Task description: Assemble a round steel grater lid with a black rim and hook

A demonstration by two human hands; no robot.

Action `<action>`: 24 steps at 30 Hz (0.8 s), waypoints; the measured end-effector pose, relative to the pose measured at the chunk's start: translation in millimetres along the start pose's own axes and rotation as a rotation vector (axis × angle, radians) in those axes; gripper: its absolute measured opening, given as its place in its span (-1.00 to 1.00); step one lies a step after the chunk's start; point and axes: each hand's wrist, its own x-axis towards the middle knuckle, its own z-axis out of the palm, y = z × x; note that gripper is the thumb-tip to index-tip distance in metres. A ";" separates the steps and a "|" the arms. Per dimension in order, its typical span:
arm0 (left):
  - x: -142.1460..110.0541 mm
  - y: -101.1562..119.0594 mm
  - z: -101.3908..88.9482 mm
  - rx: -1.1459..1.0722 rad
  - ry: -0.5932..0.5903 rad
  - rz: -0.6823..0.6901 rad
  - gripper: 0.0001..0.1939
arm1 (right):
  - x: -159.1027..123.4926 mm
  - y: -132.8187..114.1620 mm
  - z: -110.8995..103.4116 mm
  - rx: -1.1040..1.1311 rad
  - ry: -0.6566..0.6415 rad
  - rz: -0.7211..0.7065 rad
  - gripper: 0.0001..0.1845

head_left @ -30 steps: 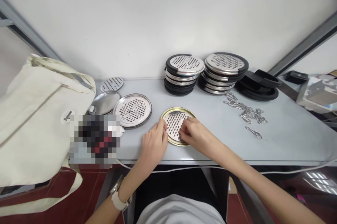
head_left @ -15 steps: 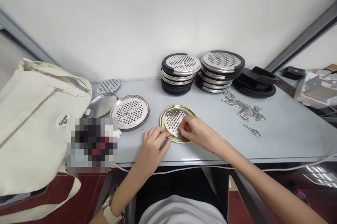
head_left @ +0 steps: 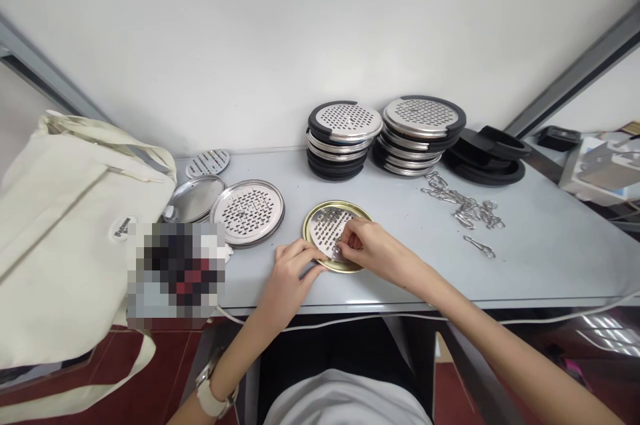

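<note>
left hand loose, fingertips resting on near-left rim of gold-toned round tray; right hand pinched at right of slotted metal grater disc, can't tell if anything's in it; disc sits inside tray, metal spring clips well right on table

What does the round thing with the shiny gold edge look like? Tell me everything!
The round dish looks like metal, with a gold rim. Inside sits a silvery plate with rows of small slots. It lies flat on the grey table, near the front edge. The left hand touches its rim; the right hand is at the plate, hiding part.
</note>
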 end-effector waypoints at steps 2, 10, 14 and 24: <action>1.2 0.5 -0.9 -0.034 -0.012 -0.012 -0.94 | -0.4 -0.6 -0.4 0.012 -0.008 -0.001 -0.92; 2.8 2.9 -3.6 -0.043 0.002 -0.022 -0.95 | -1.0 1.8 -1.0 0.065 -0.025 -0.001 -0.94; 2.5 3.5 -3.8 -0.027 0.008 -0.010 -0.96 | 0.0 2.2 -1.7 0.065 -0.030 -0.009 -0.94; 0.5 2.0 -1.9 -0.018 0.072 0.046 -0.95 | -1.2 0.6 -2.2 0.034 -0.026 -0.029 -0.93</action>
